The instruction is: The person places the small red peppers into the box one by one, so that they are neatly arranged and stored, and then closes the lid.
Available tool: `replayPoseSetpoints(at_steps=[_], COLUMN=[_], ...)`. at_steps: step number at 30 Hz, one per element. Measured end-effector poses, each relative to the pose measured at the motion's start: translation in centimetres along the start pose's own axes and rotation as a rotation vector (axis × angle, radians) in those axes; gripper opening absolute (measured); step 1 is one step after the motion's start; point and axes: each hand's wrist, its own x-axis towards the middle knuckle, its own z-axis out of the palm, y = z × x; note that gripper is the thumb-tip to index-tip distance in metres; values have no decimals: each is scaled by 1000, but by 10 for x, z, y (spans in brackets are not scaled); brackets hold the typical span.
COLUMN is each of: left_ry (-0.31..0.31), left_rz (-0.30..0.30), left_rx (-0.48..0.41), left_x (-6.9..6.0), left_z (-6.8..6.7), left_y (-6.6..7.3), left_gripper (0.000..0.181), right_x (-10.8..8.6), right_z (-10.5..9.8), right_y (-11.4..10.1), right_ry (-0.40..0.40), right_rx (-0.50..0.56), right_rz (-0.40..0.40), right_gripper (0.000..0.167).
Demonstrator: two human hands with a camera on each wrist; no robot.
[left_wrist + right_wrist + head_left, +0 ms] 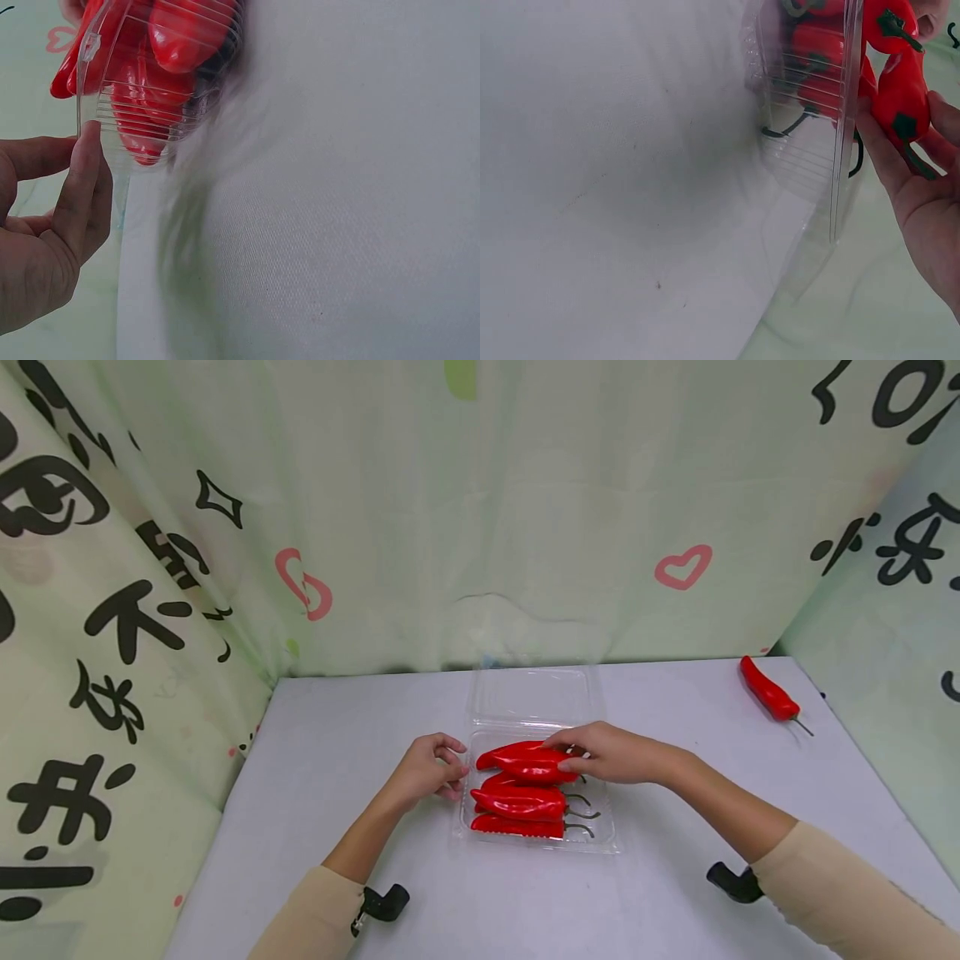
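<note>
A clear plastic clamshell box (600,842) lies on the table with its lid folded back, holding several glossy red chili peppers (517,805) with dark stems. At its left side my left hand (429,772) pinches the rim between thumb and finger; the left wrist view shows these fingers (86,161) at the box's edge. Over the box's far right part, my right hand (617,753) grips a red pepper (901,97) near its stem end, between thumb and fingers. That pepper rests above others, its tip pointing left. Its underside is hidden in the head view.
One more red pepper (770,690) lies near the table's far right corner. The transparent lid (534,695) extends toward the back edge of the white table (360,710). Printed curtains (480,527) hang behind and at both sides.
</note>
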Motion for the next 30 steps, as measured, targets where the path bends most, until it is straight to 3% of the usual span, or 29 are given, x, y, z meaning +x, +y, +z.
replayPoseSetpoints(at_steps=[7, 16, 30], left_ry=[-3, -1, 7], left_rz=[1, 3, 0], left_rx=[-1, 0, 7], left_x=[1, 1, 1], left_z=[0, 0, 1], left_y=[-1, -1, 0], left_gripper=[32, 31, 32], right_x=[3, 6, 6], right_z=[5, 6, 11], right_y=[-1, 1, 1], right_ry=[-38, -32, -22], right_rx=[5, -31, 18], right_rz=[-8, -39, -2], right_gripper=[39, 33, 40])
